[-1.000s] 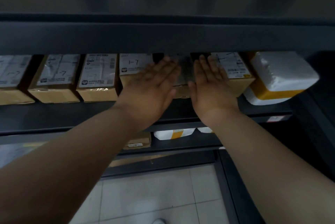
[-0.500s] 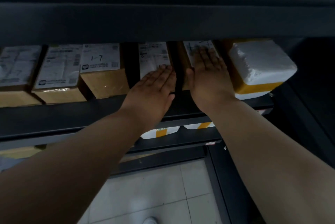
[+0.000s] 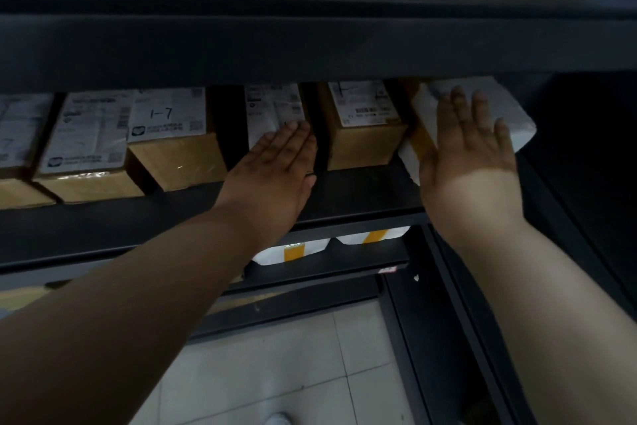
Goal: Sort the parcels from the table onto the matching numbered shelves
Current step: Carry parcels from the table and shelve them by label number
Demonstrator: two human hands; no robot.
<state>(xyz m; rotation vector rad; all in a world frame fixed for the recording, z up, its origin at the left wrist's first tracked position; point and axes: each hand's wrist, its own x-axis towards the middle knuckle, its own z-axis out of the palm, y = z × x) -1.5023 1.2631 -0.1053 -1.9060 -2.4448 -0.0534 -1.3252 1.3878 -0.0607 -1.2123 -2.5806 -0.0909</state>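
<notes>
Head view: beyond the floor tiles (image 3: 275, 373) and two white yellow-taped parcels (image 3: 289, 252) on the lower shelf (image 3: 327, 271), both arms reach over the shelf lip (image 3: 362, 204). The left hand (image 3: 275, 166) lies flat, fingers straight, on a labelled parcel (image 3: 272, 107); the right hand (image 3: 472, 145), fingers spread, lies against the white wrapped parcel (image 3: 517, 128), nothing gripped. Squaring up the row beside the box marked 1-7 (image 3: 172, 138), I'd say; next, a gentle push back. That labelled parcel sits label up, long axis running into the shelf.

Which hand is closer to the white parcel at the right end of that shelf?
Right. The right hand lies flat on the white parcel; the left hand rests on a labelled parcel further left, with a brown box between them.
</notes>
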